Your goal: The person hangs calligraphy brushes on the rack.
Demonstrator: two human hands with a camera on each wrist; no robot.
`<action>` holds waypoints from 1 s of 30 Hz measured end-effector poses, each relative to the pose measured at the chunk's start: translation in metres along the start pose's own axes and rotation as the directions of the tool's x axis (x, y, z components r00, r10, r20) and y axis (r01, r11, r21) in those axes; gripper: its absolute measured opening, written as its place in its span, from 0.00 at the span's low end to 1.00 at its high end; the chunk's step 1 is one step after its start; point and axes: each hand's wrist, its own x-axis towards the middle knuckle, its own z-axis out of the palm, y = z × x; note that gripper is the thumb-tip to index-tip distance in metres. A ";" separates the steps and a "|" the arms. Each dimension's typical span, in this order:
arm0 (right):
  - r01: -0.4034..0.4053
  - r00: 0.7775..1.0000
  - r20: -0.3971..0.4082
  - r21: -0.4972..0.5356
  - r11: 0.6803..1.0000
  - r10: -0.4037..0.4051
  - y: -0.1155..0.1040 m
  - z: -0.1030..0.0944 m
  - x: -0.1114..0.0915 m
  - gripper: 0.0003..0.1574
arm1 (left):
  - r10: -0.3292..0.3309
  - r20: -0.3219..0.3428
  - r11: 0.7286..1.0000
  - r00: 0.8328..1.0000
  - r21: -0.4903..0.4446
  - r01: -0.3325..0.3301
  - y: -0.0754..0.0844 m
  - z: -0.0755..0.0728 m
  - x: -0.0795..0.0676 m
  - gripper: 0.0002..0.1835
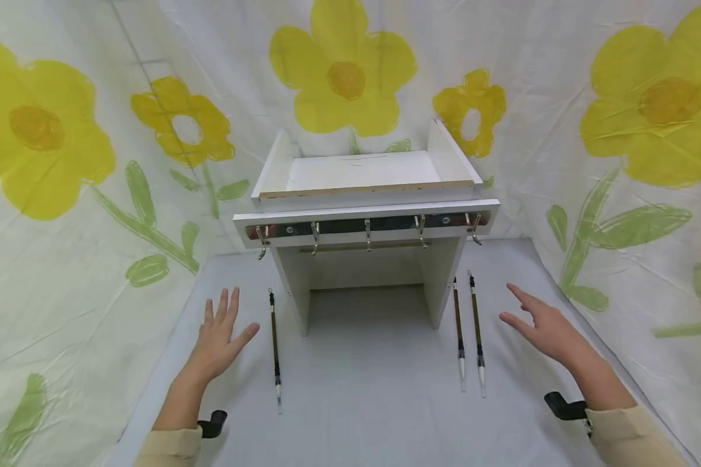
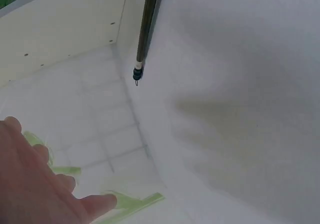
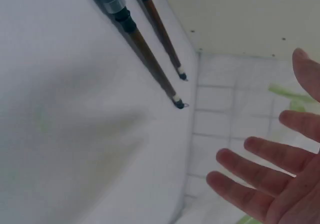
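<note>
My left hand (image 1: pixel 217 347) hovers at the left of the table with its fingers spread and nothing in them. Just right of it lies a calligraphy brush (image 1: pixel 275 344), its clear-capped tip toward me and its hanging loop at the far end. Over the right side, my right hand (image 1: pixel 546 331) is held out with fingers extended, also holding nothing. To its left two more calligraphy brushes lie side by side, the nearer brush (image 1: pixel 476 324) and the farther brush (image 1: pixel 458 327) beside the rack's leg. In the right wrist view, the right hand's fingers (image 3: pixel 255 189) are straight and apart.
A white wooden rack (image 1: pixel 365 206) stands at the back middle, with a tray-like top and a metal strip bearing several hooks (image 1: pixel 368 235). Its two side panels rest on the grey-white tabletop (image 1: pixel 374 402). A curtain with yellow flowers (image 1: pixel 344 78) hangs around the table.
</note>
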 end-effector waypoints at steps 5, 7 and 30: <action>-0.020 1.000 -0.023 0.030 0.999 0.021 -0.002 0.003 0.004 0.44 | 0.076 0.002 0.987 0.997 -0.140 -0.075 0.006 0.006 0.012 0.47; -0.015 1.000 -0.024 0.045 0.999 0.016 -0.002 0.007 0.007 0.42 | 0.104 -0.007 0.978 0.995 -0.179 -0.103 0.009 0.006 0.018 0.46; -0.066 0.998 0.032 0.113 0.991 0.062 -0.002 0.027 0.018 0.41 | 0.156 0.106 0.808 0.982 -0.586 -0.065 0.066 -0.002 0.042 0.37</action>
